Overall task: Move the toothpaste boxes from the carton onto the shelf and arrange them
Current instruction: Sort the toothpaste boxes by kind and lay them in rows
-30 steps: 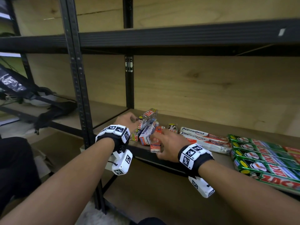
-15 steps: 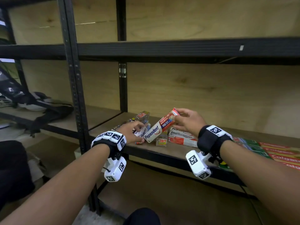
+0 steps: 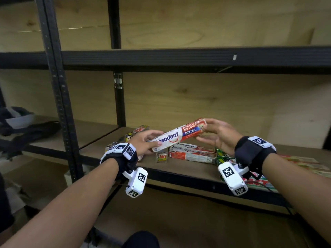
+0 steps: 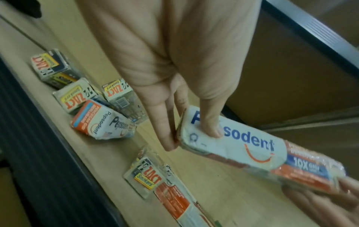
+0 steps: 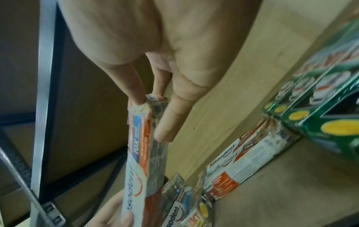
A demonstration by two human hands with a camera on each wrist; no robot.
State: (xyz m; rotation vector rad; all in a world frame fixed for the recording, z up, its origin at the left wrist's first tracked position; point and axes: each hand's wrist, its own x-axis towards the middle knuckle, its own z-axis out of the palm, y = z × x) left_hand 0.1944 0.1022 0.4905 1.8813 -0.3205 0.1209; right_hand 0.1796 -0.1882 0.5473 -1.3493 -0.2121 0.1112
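A white and red Pepsodent box hangs tilted above the shelf, held at both ends. My left hand pinches its near left end between thumb and fingers. My right hand pinches its far right end with thumb and fingertips. Two more Pepsodent boxes lie stacked flat on the shelf below. Small Zact boxes and a short Pepsodent box lie scattered at the shelf's left. The carton is not in view.
Green toothpaste boxes lie in a row on the shelf's right part. A black upright post and a crossbeam frame the bay. A dark bag lies on the neighbouring shelf to the left.
My right hand lifted the Pepsodent box from the pile at the shelf's front. My left hand left the small boxes and took the box's other end. The box now sits higher and flatter.
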